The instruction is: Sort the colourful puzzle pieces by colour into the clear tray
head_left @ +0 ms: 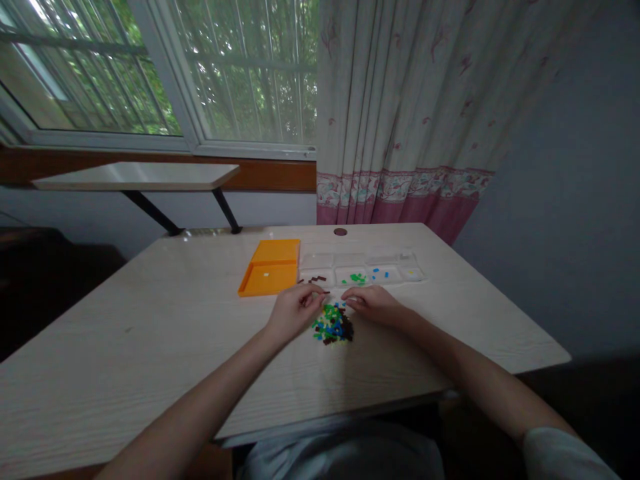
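A small heap of tiny coloured pieces (333, 325), green, blue, yellow and dark brown, lies on the pale wooden table (150, 333). My left hand (294, 310) rests at the heap's left edge, its fingers pinched together on something too small to make out. Just right of the heap, my right hand (374, 305) has its fingers curled at the pile's top edge. Behind both hands sits a clear tray (360, 267) divided into compartments, with brown pieces (316, 279), green pieces (357, 277), blue pieces (379, 272) and a yellow piece (411, 271) sorted in separate cells.
An orange lid or flat box (271, 269) lies left of the clear tray, with a tiny piece on it. A round hole (340, 232) marks the table's far edge. Beyond are a folding shelf (135, 176), a window and a patterned curtain (400, 113).
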A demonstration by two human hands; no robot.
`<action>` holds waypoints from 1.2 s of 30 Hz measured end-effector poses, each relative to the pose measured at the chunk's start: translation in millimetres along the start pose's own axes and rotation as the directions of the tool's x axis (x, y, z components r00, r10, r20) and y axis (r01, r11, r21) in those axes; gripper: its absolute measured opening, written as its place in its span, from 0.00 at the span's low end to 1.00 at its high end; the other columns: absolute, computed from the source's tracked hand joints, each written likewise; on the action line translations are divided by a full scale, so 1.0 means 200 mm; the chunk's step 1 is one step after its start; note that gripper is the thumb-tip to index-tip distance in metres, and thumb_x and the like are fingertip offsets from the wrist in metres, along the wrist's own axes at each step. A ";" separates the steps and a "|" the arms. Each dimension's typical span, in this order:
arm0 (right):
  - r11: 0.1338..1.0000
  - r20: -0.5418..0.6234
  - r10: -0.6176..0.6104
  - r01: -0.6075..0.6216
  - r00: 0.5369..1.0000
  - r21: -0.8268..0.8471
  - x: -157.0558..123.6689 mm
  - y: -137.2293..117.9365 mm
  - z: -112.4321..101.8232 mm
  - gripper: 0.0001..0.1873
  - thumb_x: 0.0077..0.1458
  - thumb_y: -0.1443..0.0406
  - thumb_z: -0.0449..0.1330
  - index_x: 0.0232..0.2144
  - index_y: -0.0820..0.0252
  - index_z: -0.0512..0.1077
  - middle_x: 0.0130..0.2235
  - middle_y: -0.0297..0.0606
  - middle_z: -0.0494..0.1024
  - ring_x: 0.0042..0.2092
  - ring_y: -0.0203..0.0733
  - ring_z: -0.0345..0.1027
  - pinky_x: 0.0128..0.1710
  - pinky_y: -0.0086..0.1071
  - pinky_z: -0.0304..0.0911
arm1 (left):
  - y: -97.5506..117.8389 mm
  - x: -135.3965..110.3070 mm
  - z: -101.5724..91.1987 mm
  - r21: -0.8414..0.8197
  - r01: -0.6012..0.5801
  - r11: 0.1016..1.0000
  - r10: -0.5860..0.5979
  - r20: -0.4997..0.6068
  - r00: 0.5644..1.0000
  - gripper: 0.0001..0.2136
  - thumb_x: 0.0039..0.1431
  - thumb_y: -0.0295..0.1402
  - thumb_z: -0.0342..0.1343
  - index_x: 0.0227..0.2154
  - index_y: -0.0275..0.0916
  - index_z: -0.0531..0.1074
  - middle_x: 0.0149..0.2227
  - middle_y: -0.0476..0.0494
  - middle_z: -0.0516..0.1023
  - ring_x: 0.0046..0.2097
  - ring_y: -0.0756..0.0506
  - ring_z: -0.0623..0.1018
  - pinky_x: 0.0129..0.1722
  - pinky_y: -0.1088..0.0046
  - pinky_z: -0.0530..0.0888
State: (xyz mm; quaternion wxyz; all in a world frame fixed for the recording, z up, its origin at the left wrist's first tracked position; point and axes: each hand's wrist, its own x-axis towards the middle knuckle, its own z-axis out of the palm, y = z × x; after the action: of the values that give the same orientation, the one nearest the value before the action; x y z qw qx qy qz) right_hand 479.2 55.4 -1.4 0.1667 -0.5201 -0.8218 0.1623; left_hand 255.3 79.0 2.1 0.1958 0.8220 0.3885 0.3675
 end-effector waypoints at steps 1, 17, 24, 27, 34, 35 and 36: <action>0.999 0.009 0.012 -0.012 1.000 -0.040 0.00 0.00 -0.01 0.14 0.55 0.61 0.51 0.42 0.56 0.71 0.30 0.35 0.75 0.30 0.35 0.65 0.32 0.26 0.56 | -0.01 0.00 -0.01 -0.018 0.011 1.000 -0.012 -0.048 0.999 0.10 0.54 0.36 0.51 0.31 0.36 0.74 0.17 0.53 0.63 0.21 0.53 0.64 0.22 0.81 0.61; 0.991 0.087 0.050 -0.039 0.995 -0.129 0.01 -0.01 -0.02 0.11 0.55 0.61 0.52 0.37 0.54 0.73 0.27 0.33 0.74 0.28 0.35 0.64 0.29 0.26 0.54 | 0.04 -0.02 -0.05 -0.014 -0.049 0.999 0.046 -0.207 0.977 0.10 0.55 0.36 0.51 0.32 0.37 0.75 0.25 0.47 0.75 0.24 0.53 0.69 0.26 0.80 0.67; 0.989 0.090 0.060 -0.046 0.994 -0.144 0.01 -0.01 -0.03 0.12 0.55 0.61 0.52 0.38 0.55 0.73 0.27 0.33 0.74 0.28 0.35 0.64 0.28 0.26 0.52 | 0.04 -0.02 -0.05 -0.008 -0.064 0.998 0.061 -0.213 0.975 0.11 0.56 0.37 0.51 0.33 0.37 0.74 0.28 0.44 0.77 0.26 0.52 0.71 0.28 0.79 0.68; 0.990 0.097 0.060 -0.047 0.994 -0.136 0.01 -0.02 -0.03 0.12 0.55 0.61 0.52 0.37 0.54 0.73 0.27 0.33 0.74 0.28 0.35 0.64 0.29 0.26 0.52 | 0.02 -0.02 -0.05 0.011 -0.071 0.997 0.072 -0.205 0.976 0.11 0.56 0.37 0.50 0.34 0.37 0.74 0.29 0.44 0.77 0.27 0.52 0.72 0.29 0.78 0.68; 0.991 0.106 0.059 -0.046 0.993 -0.126 0.00 -0.02 -0.03 0.11 0.54 0.61 0.52 0.37 0.55 0.73 0.26 0.33 0.74 0.27 0.34 0.63 0.27 0.25 0.51 | -0.08 0.03 -0.07 0.184 0.103 0.977 -0.074 -0.157 0.985 0.13 0.56 0.39 0.48 0.33 0.38 0.74 0.23 0.48 0.74 0.25 0.50 0.71 0.26 0.78 0.64; 0.991 0.103 0.054 -0.040 0.993 -0.127 0.00 -0.01 -0.03 0.11 0.54 0.61 0.52 0.37 0.55 0.73 0.27 0.33 0.74 0.28 0.34 0.64 0.28 0.25 0.52 | -0.09 0.05 -0.07 0.232 0.158 0.960 -0.127 -0.145 0.981 0.13 0.55 0.40 0.48 0.33 0.39 0.74 0.22 0.48 0.73 0.25 0.50 0.71 0.25 0.78 0.63; 0.991 0.102 0.049 -0.036 0.994 -0.128 0.00 -0.01 -0.03 0.11 0.54 0.61 0.52 0.37 0.55 0.73 0.27 0.33 0.74 0.28 0.34 0.64 0.28 0.26 0.52 | -0.11 0.06 -0.08 0.279 0.211 0.937 -0.179 -0.135 0.974 0.13 0.55 0.40 0.48 0.33 0.39 0.74 0.22 0.48 0.73 0.25 0.49 0.71 0.24 0.78 0.61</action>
State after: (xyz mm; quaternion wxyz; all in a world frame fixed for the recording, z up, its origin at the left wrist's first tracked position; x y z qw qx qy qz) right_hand 479.8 56.0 3.8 0.0870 -0.5377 -0.8268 0.1408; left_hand 238.1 102.0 4.1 0.0866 0.7782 0.5282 0.3285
